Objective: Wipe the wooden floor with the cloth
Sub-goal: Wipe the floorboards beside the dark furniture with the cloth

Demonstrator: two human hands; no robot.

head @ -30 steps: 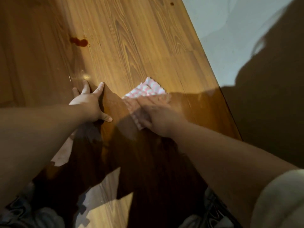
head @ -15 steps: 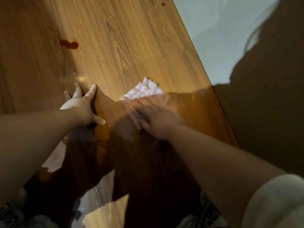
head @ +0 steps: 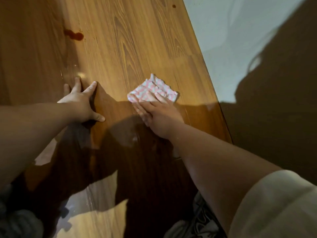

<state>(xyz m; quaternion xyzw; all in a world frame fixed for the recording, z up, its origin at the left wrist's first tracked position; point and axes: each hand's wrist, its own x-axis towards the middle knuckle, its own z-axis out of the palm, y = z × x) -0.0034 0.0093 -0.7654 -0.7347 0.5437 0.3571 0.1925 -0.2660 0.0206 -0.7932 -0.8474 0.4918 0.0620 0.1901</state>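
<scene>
Head view — cloth [head: 153, 88] under right fingers [head: 158, 98].

Wooden floor [head: 130, 48], grain running toward 12 o'clock. Folded cloth [head: 154, 88] lies flat on it. Dark stain [head: 74, 35] at 10 o'clock from cloth. Left hand [head: 80, 103] rests flat at 9 o'clock.

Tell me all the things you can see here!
wooden floor: one, orange-brown, across most of the view
cloth: one, pink-and-white checked, on the wood, right of middle
stain: one, dark red, on the wood, upper left
pale surface: one, grey-white, right of the wood
sleeve: one, cream, lower right, on the right arm
left hand: one, flat on the wood, fingers spread
right hand: one, pressing the cloth with straight fingers
</scene>
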